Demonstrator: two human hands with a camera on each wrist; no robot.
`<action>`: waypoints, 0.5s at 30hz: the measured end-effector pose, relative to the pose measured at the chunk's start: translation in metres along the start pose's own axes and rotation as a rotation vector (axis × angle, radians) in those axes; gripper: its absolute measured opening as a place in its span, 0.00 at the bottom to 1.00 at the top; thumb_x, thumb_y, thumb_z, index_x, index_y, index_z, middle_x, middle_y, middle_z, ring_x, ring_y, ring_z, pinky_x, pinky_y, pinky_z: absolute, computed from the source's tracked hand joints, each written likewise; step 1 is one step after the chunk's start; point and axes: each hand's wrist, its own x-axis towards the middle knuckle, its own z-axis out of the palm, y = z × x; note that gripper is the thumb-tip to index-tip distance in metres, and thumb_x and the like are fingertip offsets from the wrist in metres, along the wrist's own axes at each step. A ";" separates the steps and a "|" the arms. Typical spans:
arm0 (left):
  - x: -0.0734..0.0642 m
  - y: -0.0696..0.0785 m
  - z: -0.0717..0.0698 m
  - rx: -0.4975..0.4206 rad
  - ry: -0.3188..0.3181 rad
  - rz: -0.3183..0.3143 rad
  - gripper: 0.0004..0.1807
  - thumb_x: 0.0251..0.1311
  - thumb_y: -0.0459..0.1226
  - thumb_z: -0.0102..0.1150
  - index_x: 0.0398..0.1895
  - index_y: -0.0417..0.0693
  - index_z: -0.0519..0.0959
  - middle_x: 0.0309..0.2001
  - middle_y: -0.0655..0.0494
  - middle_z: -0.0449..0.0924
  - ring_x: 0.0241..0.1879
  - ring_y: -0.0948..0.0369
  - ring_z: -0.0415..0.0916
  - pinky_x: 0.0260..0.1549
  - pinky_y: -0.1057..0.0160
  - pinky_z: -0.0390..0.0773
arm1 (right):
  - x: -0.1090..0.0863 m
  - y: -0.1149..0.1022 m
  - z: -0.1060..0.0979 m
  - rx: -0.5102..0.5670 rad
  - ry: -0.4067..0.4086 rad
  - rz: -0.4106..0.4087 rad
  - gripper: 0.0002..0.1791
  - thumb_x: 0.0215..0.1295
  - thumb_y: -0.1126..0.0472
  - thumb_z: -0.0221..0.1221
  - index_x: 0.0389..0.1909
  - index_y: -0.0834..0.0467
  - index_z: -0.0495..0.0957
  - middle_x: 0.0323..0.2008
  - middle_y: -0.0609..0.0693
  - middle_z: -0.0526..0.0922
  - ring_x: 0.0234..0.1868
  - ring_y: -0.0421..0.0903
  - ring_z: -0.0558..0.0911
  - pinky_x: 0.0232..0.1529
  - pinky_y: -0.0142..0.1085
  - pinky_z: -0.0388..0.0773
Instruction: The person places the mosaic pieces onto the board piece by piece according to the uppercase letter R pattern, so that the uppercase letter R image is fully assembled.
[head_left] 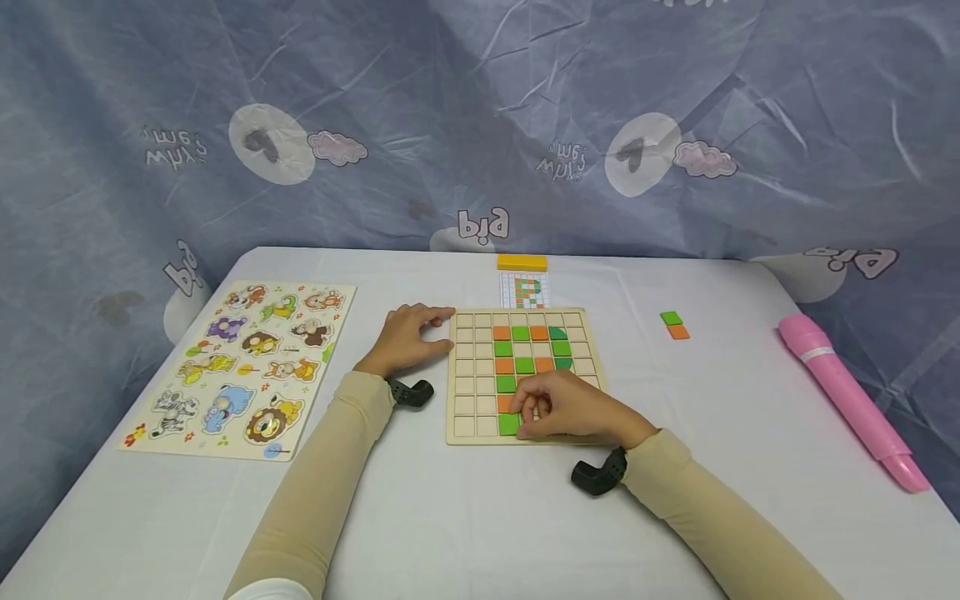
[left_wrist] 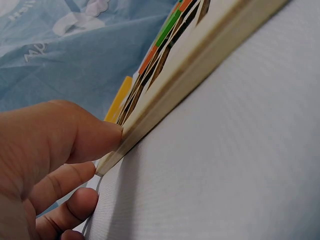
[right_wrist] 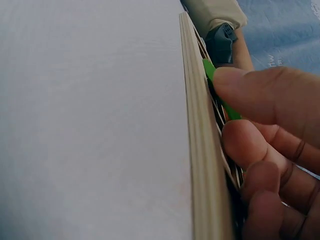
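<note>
A square wooden grid board (head_left: 462, 387) lies mid-table, with orange, green and dark green tiles set in its cells. My left hand (head_left: 408, 340) touches its upper left edge; the thumb (left_wrist: 95, 137) rests against the rim and a finger reaches the corner. Over the lower part of the board, my right hand (head_left: 562, 407) has thumb and curled index finger at a green square tile (head_left: 508, 425) in the bottom row. In the right wrist view the thumb tip lies on this green tile (right_wrist: 210, 70). That hand hides some cells and tiles.
Behind the board are a pattern card (head_left: 527, 291) and a yellow block (head_left: 522, 263). Loose green (head_left: 671, 318) and orange (head_left: 678, 332) tiles lie to the right, with a pink microphone-like object (head_left: 847, 396) beyond. An animal puzzle board (head_left: 243, 367) lies at left.
</note>
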 end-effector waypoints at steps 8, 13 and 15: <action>0.001 -0.001 0.000 -0.001 -0.002 0.003 0.34 0.61 0.47 0.70 0.71 0.47 0.82 0.47 0.52 0.81 0.48 0.49 0.72 0.57 0.44 0.66 | 0.000 0.001 0.000 -0.014 -0.004 -0.019 0.10 0.60 0.67 0.76 0.41 0.59 0.87 0.28 0.40 0.83 0.24 0.36 0.73 0.28 0.29 0.70; 0.001 -0.002 0.001 0.004 -0.004 -0.001 0.34 0.61 0.47 0.70 0.72 0.48 0.82 0.47 0.53 0.81 0.48 0.49 0.72 0.57 0.44 0.65 | 0.001 0.002 -0.001 0.020 -0.011 -0.006 0.09 0.62 0.66 0.74 0.42 0.58 0.87 0.28 0.41 0.82 0.24 0.36 0.73 0.29 0.28 0.70; 0.001 -0.001 0.001 0.002 -0.005 -0.005 0.34 0.61 0.46 0.70 0.71 0.48 0.82 0.47 0.53 0.81 0.48 0.49 0.72 0.57 0.45 0.65 | 0.000 0.004 -0.003 0.048 -0.013 -0.010 0.07 0.64 0.66 0.72 0.42 0.59 0.87 0.29 0.42 0.83 0.26 0.37 0.74 0.31 0.28 0.71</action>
